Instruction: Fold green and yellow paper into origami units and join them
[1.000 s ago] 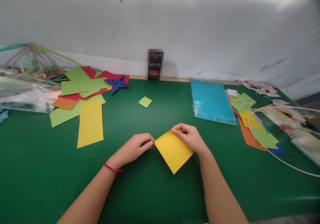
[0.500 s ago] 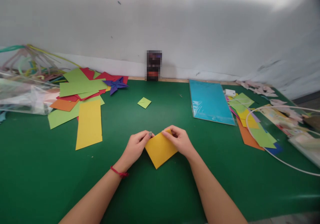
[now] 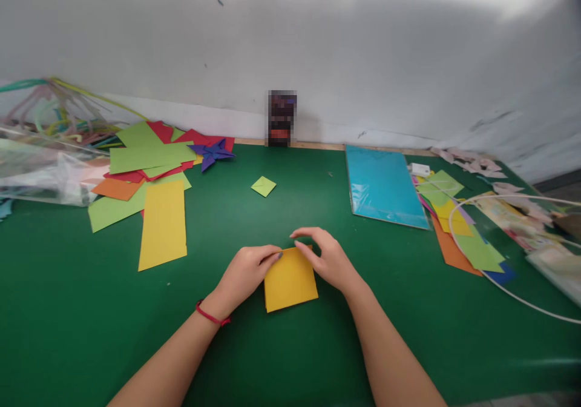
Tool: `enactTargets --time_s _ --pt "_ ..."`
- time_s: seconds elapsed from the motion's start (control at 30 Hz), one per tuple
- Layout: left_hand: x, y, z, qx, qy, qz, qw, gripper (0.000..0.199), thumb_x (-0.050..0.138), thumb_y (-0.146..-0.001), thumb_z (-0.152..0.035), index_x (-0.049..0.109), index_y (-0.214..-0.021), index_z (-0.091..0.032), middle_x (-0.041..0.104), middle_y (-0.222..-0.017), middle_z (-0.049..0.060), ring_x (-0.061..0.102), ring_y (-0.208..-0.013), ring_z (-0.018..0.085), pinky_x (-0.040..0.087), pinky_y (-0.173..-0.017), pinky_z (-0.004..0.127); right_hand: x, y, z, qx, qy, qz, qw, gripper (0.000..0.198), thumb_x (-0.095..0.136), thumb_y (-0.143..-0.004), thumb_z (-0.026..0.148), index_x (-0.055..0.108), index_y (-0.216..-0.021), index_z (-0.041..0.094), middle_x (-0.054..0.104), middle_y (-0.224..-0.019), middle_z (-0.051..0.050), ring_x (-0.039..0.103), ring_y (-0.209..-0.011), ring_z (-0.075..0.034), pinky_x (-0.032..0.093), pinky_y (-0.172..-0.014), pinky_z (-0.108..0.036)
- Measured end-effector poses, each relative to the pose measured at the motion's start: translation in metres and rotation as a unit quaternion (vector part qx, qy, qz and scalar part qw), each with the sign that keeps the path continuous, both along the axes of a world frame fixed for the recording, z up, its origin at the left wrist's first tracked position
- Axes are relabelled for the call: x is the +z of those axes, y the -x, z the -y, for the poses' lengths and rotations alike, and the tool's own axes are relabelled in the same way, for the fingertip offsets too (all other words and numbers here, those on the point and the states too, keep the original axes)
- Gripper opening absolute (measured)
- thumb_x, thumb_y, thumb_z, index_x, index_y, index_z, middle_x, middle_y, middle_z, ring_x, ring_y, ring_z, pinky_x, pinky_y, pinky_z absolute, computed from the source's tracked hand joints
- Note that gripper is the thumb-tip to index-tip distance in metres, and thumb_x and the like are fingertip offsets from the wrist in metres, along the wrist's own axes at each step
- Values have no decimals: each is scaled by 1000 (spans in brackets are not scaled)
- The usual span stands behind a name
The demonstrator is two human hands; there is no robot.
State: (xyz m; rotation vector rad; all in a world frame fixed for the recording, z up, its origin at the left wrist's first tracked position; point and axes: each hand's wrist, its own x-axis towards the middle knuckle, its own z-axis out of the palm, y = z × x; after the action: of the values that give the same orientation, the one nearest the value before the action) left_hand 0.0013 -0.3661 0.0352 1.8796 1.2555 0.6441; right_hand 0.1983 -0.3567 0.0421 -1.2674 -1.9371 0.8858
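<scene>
A folded piece of yellow paper [image 3: 291,283], roughly square, is in front of me at the middle of the green table [image 3: 327,352]. My left hand [image 3: 247,269] pinches its upper left corner, thumb on top and the fingers along the far edge. A red cord bracelet [image 3: 212,315] circles that wrist. At the upper right corner of the paper is my right hand [image 3: 324,258], its thumb and forefinger apart with a gap between them. A small folded green paper square [image 3: 264,186] lies beyond the hands.
To the left are a yellow sheet [image 3: 163,225], a pile of coloured paper [image 3: 149,158], a purple paper star [image 3: 213,152] and a clear plastic bag [image 3: 49,174]. A blue packet [image 3: 385,186], more paper scraps [image 3: 472,243] and a white cable [image 3: 512,298] lie right.
The yellow paper has turned from a tilted position to nearly square-on and sits slightly lower. My right thumb and forefinger have come off its corner and spread apart.
</scene>
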Motion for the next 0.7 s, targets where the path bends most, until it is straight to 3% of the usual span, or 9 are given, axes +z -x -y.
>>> enactTargets --time_s 0.1,0.2,0.43,0.7 --pt "-1 0 1 -44 -16 -64 997 26 39 -90 -31 65 -92 -26 70 -85 1 63 -74 17 43 -66 26 1 1 2 96 -48 79 991 15 47 -89 27 60 -96 23 66 -94 -4 59 -93 -18 38 -96 -40" --pt "-1 -1 2 -64 -27 -106 992 26 38 -91 -30 63 -89 -24 68 -79 1 61 -70 16 41 -61 24 -1 2 2 125 -72 111 983 15 46 -89 22 60 -92 24 66 -87 -2 60 -87 -16 32 -103 -43" --pt "-1 3 -1 -65 -36 -113 991 25 39 -91 -28 63 -88 -24 68 -80 1 61 -71 15 41 -62 23 -5 -2 -1 105 -84 134 982 17 47 -87 14 60 -88 24 66 -83 1 60 -83 -14 29 -105 -44" --pt "4 13 -9 -43 -8 -101 994 27 39 -89 -31 65 -87 -25 69 -80 0 61 -71 16 40 -60 22 -9 -17 -7 60 -87 168 980 13 48 -87 16 59 -85 22 66 -83 2 60 -81 -13 29 -105 -43"
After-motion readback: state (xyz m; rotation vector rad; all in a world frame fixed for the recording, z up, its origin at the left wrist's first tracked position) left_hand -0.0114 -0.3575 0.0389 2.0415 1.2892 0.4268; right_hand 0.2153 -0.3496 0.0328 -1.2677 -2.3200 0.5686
